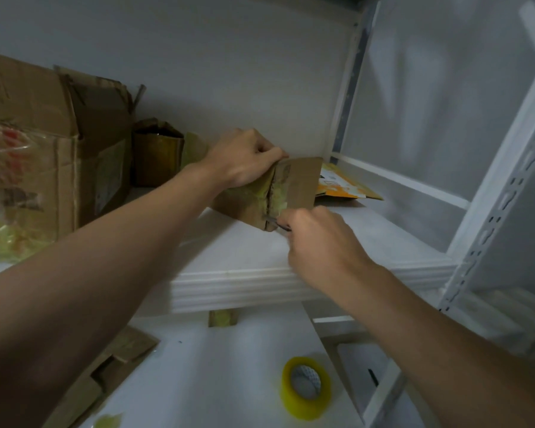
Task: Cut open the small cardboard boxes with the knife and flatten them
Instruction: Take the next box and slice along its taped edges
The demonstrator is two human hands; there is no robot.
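Note:
A small brown cardboard box (300, 183) with yellowish tape along its seam stands on the white shelf (260, 251). My left hand (244, 156) grips the box's top left edge from above. Just below the box, my right hand (315, 239) holds a knife (274, 223); its thin blade touches the lower end of the taped seam, which looks split. Another small box (156, 156) with open flaps stands further back on the left.
A large worn cardboard box (37, 156) fills the shelf's left end. A flattened yellow-printed carton (343, 185) lies behind the small box. On the lower shelf are a yellow tape roll (305, 387) and flattened cardboard (115, 362). White rack posts (491, 211) stand to the right.

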